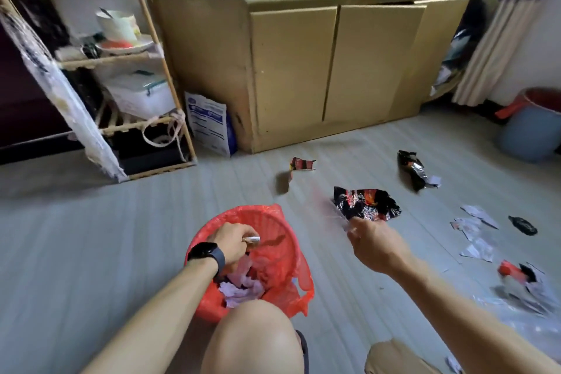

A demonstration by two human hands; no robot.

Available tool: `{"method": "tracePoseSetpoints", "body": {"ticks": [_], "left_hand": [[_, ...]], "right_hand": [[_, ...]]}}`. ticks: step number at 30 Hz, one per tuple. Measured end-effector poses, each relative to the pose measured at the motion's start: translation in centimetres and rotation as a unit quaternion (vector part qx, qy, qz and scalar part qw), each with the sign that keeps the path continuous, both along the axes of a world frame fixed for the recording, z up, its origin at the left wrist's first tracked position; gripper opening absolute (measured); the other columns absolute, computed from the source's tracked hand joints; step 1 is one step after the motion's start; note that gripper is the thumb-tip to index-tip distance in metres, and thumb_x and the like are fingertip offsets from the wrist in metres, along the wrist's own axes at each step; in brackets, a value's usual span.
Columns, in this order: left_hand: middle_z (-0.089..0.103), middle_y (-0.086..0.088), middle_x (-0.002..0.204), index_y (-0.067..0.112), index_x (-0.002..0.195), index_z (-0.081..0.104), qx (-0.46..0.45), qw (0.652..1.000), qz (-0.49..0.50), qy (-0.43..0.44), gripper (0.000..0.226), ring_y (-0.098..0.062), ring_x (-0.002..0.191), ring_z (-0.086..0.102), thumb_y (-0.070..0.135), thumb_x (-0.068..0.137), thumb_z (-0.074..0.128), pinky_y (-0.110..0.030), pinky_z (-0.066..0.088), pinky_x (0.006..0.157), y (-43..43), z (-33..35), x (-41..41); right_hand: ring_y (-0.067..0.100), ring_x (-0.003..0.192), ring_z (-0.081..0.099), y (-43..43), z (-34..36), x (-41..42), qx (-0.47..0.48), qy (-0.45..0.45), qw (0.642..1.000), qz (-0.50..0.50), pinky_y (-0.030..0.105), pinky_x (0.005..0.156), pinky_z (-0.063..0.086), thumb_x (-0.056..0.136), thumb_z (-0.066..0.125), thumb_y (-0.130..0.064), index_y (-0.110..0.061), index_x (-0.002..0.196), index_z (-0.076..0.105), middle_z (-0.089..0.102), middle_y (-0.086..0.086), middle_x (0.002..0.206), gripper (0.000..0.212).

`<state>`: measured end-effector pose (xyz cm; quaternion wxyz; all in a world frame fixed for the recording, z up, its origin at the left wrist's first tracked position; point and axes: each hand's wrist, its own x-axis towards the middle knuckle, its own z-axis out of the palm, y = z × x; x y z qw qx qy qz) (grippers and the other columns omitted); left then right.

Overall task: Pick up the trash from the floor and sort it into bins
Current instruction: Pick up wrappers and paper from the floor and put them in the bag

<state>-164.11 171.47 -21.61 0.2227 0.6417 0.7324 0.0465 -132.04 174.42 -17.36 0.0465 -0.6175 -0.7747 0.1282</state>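
The black-and-red wrapper [365, 203] is lying on the grey floor at 2 o'clock from the red bin [270, 222]; the right hand [375, 247] is meeting its near edge, fingers curled together and pinching it, though blur is softening the detail; the left hand [232, 244], wearing a black watch [208, 253], is hovering over the bin, fingers pressed around a small silvery scrap [253, 239]; purple paper [243, 288] is sitting inside the bin's red liner [299, 285]. A torn wrapper piece [302, 164] is lying at 12 o'clock; a dark foil packet [413, 170] at 1 o'clock; white paper scraps [476, 231] and a small black piece [522, 225] at 3 o'clock; a tan cabinet [334, 70] is standing beyond; a blue bucket [528, 136] is sitting far at 2 o'clock.
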Motion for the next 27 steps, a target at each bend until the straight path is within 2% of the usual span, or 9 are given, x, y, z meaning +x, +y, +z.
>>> {"method": "tracePoseSetpoints", "body": {"ticks": [2,4,6,12,15,19,21,24,27], "left_hand": [[0.066,0.004,0.128,0.033,0.129,0.061,-0.041,0.998,-0.003,-0.052,0.048,-0.017,0.118,0.061,0.02,0.083,0.063,-0.019,0.046,0.094,-0.6,-2.1,1.1],[0.056,-0.003,0.14,0.031,0.144,0.048,-0.098,0.993,-0.013,-0.072,0.073,-0.021,0.125,0.055,0.037,0.075,0.071,-0.022,0.043,0.098,-0.8,-3.4,1.8],[0.05,-0.008,0.144,0.028,0.146,0.045,-0.113,0.99,-0.007,-0.08,0.081,-0.024,0.128,0.052,0.04,0.071,0.072,-0.024,0.042,0.101,-0.3,-3.5,2.0],[0.055,-0.005,0.141,0.023,0.142,0.049,-0.046,0.995,-0.031,-0.086,0.059,-0.022,0.126,0.053,0.029,0.086,0.068,-0.023,0.04,0.098,3.7,1.7,4.3],[0.053,-0.003,0.141,0.029,0.143,0.045,-0.028,0.988,-0.077,-0.128,0.064,-0.018,0.119,0.056,0.034,0.085,0.071,-0.023,0.042,0.09,6.2,5.9,8.2],[0.049,-0.007,0.143,0.025,0.15,0.034,-0.04,0.971,-0.143,-0.185,0.087,-0.022,0.129,0.05,0.032,0.077,0.082,-0.033,0.041,0.107,8.2,10.3,14.7],[0.051,-0.009,0.137,0.018,0.15,0.033,-0.063,0.959,-0.144,-0.238,0.089,-0.02,0.124,0.051,0.024,0.077,0.084,-0.025,0.045,0.098,8.6,11.9,17.9],[0.065,-0.007,0.109,0.008,0.123,0.06,-0.081,0.928,-0.14,-0.337,0.045,-0.016,0.1,0.06,0.012,0.082,0.079,-0.006,0.043,0.059,8.5,13.2,21.2],[0.071,-0.014,0.094,0.001,0.103,0.065,-0.065,0.898,-0.105,-0.423,0.018,-0.008,0.069,0.069,0.002,0.087,0.072,-0.009,0.043,0.048,7.4,13.1,23.9]], "right_hand": [[0.033,0.087,0.066,-0.6,-1.5,-0.4,-0.028,0.004,1.0,-0.005,0.04,0.073,0.057,0.091,0.04,-0.029,-0.027,0.103,0.057,0.07,0.005,0.096,0.021],[0.031,0.088,0.068,-1.0,-2.6,-0.2,-0.043,0.0,0.999,-0.01,0.04,0.073,0.058,0.091,0.04,-0.028,-0.028,0.106,0.058,0.072,0.003,0.097,0.023],[0.028,0.093,0.068,-1.3,-2.9,0.3,-0.044,0.0,0.999,-0.012,0.038,0.074,0.058,0.095,0.04,-0.03,-0.033,0.112,0.06,0.073,0.001,0.103,0.027],[0.018,0.092,0.069,-0.9,-0.7,3.0,-0.054,0.052,0.996,-0.042,0.029,0.075,0.054,0.096,0.045,-0.014,-0.03,0.107,0.069,0.074,-0.007,0.098,0.032],[0.018,0.081,0.066,-0.9,1.7,5.4,-0.025,0.079,0.995,-0.054,0.03,0.073,0.055,0.093,0.044,-0.007,-0.026,0.101,0.072,0.073,-0.008,0.089,0.034],[0.012,0.07,0.062,-1.0,5.8,8.7,-0.001,0.137,0.987,-0.089,0.027,0.068,0.053,0.096,0.044,-0.01,-0.03,0.094,0.069,0.07,-0.013,0.081,0.033],[0.009,0.07,0.064,-1.3,7.9,10.9,0.021,0.207,0.97,-0.127,0.027,0.068,0.054,0.095,0.05,-0.011,-0.033,0.09,0.07,0.071,-0.013,0.077,0.031],[0.007,0.061,0.062,-2.5,9.5,14.1,0.041,0.355,0.915,-0.187,0.021,0.057,0.05,0.094,0.053,-0.003,-0.027,0.089,0.072,0.072,-0.005,0.078,0.032],[0.008,0.06,0.063,-4.2,9.1,16.8,0.043,0.472,0.848,-0.237,0.023,0.056,0.048,0.098,0.056,-0.007,-0.021,0.097,0.072,0.072,0.004,0.086,0.021]]}}
